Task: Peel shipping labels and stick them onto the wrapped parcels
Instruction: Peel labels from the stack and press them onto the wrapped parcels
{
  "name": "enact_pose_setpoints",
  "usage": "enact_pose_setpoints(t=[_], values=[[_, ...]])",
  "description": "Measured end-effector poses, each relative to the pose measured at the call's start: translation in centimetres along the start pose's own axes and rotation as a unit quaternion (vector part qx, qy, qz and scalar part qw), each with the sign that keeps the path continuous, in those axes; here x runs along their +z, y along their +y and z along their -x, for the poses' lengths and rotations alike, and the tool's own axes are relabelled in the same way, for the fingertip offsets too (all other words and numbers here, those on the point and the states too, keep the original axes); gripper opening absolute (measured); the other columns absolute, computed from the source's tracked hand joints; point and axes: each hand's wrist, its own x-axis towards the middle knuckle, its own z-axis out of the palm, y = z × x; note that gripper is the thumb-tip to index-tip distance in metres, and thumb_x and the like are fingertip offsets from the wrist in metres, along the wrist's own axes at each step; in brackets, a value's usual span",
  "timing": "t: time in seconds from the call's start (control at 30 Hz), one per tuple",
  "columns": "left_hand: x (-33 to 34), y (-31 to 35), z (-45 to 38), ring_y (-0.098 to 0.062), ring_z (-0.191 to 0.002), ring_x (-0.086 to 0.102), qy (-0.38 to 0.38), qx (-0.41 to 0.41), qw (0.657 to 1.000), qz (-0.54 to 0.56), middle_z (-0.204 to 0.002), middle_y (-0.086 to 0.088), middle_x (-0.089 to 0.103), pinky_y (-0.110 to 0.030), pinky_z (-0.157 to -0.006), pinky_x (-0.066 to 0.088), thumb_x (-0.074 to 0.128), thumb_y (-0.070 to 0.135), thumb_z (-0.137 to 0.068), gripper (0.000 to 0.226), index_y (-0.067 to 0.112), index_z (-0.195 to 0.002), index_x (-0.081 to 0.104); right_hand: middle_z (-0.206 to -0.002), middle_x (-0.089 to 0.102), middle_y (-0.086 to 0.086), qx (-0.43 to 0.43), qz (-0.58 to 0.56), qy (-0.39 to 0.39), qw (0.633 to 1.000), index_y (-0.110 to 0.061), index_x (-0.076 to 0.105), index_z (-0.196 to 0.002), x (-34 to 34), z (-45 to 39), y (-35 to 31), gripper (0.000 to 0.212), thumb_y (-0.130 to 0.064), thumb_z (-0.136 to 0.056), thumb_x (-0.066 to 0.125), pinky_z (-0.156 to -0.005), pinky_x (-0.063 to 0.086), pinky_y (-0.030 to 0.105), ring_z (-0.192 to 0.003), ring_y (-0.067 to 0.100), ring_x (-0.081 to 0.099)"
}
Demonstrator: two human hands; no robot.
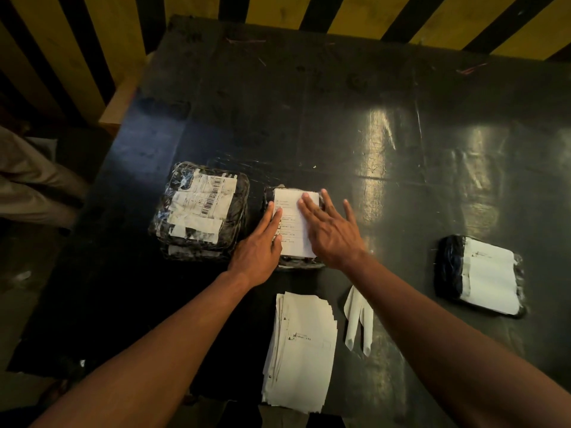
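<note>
We've got both hands flat on the white printed shipping label (295, 223) atop the small black wrapped parcel (293, 263), frame centre. Left hand (258, 248) & right hand (329, 233): fingers straight, pressing, gripping nothing. White label sheet stack (301, 350) lies below on the dark glossy worktop (370, 103).

The surface (386, 125) looked dark, glossy and scuffed. The parcels (200, 211) wore crinkled shiny black plastic wrap. The label stack (301, 350) near its front edge was matt white paper.
</note>
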Motion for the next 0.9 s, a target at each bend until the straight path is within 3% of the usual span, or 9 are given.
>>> enact_pose_setpoints(t=[0.13,0.3,0.5,0.57,0.7,0.9], values=[[-0.3,0.0,0.0,-0.020,-0.125,0.060,-0.005,0.004,1.000,0.003,-0.169,0.023,-0.017,-0.037,-0.099,0.052,0.040,0.033,-0.110,0.066,0.033,-0.165,0.005,-0.171,-0.008,-0.010,-0.009,0.009,0.003,1.000,-0.031,-0.009,-0.164,0.9,1.1,-0.6,0.065,-0.044,-0.109,0.023,-0.124,-0.011,0.063,-0.157,0.023,-0.019],[-0.8,0.0,0.0,-0.020,-0.142,0.047,-0.016,0.005,1.000,0.008,-0.168,0.025,-0.015,-0.040,-0.112,0.043,0.042,0.032,-0.110,0.067,0.034,-0.165,0.005,-0.170,-0.002,-0.015,0.037,0.005,0.019,0.999,-0.035,-0.003,-0.164,1.5,2.5,0.3,0.057,-0.050,-0.109,0.008,-0.121,-0.014,0.066,-0.157,0.021,-0.018],[-0.7,-0.2,0.0,-0.022,-0.126,0.060,-0.033,-0.001,0.999,-0.012,-0.166,0.025,-0.023,-0.043,-0.107,0.049,0.038,0.035,-0.111,0.067,0.036,-0.164,-0.002,-0.170,-0.008,-0.011,0.094,-0.024,0.036,0.995,-0.030,-0.003,-0.164,1.7,3.2,-1.5,0.057,-0.044,-0.111,0.010,-0.123,-0.018,0.059,-0.156,0.022,-0.022],[-0.6,-0.1,0.1,-0.022,-0.120,0.064,-0.033,0.002,0.999,-0.013,-0.165,0.025,-0.025,-0.044,-0.105,0.050,0.037,0.035,-0.111,0.066,0.037,-0.164,-0.002,-0.172,-0.006,-0.008,0.060,-0.039,0.046,0.996,-0.028,-0.003,-0.165,2.0,3.3,-2.3,0.057,-0.038,-0.110,0.013,-0.124,-0.016,0.056,-0.156,0.023,-0.020],[-0.4,0.0,0.2,-0.021,-0.130,0.059,-0.027,0.008,1.000,-0.008,-0.167,0.023,-0.023,-0.046,-0.111,0.043,0.036,0.034,-0.111,0.065,0.035,-0.165,-0.002,-0.171,-0.003,-0.010,-0.041,-0.026,0.038,0.998,-0.031,0.001,-0.165,3.4,4.1,-3.8,0.063,-0.041,-0.103,0.006,-0.127,-0.008,0.056,-0.158,0.023,-0.013],[-0.3,-0.1,0.1,-0.023,-0.130,0.058,-0.020,0.009,1.000,-0.014,-0.166,0.025,-0.021,-0.043,-0.107,0.047,0.038,0.035,-0.111,0.066,0.036,-0.164,-0.002,-0.170,0.006,-0.012,0.023,-0.014,0.056,0.998,-0.032,0.009,-0.165,3.8,7.1,-0.8,0.060,-0.039,-0.105,0.008,-0.124,-0.010,0.062,-0.158,0.022,-0.008]])
